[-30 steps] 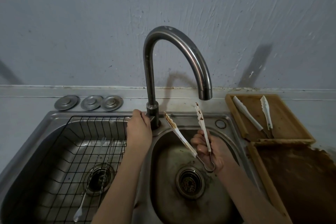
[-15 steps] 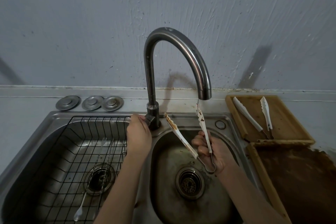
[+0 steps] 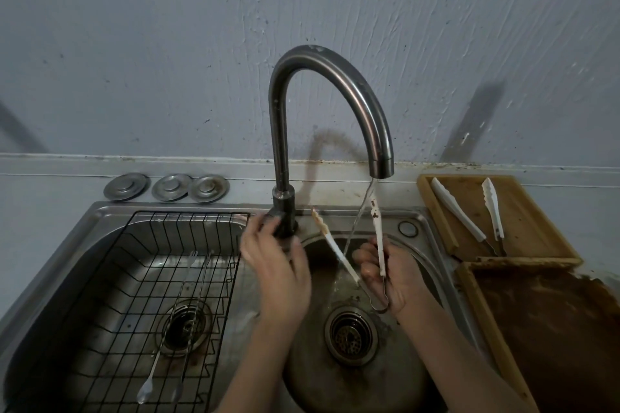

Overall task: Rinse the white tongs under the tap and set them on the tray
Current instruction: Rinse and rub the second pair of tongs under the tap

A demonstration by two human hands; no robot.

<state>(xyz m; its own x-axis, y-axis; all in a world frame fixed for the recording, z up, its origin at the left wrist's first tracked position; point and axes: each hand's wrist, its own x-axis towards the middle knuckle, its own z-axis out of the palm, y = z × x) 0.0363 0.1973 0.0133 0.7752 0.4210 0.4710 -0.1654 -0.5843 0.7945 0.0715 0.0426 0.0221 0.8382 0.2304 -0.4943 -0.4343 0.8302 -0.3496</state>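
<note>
A double steel sink [image 3: 100, 221] is seen below a tall curved tap [image 3: 335, 77], with a wire rack [image 3: 134, 278] in the left basin and a wooden tray [image 3: 523, 221] at the far right, where another pair of tongs [image 3: 469, 211] already lies. A second ago no water was running; now a thin stream [image 3: 359, 218] falls from the spout, so rinsing is judged to have just begun. The left hand [image 3: 275, 265], blurred, has come off the tap base, its fingers loosely spread. The white tongs [image 3: 375, 238], stained brown at the tips, are held upright over the right basin, pinched by the right hand [image 3: 385, 271] near the hinge, the right arm brushed by the stream.
</note>
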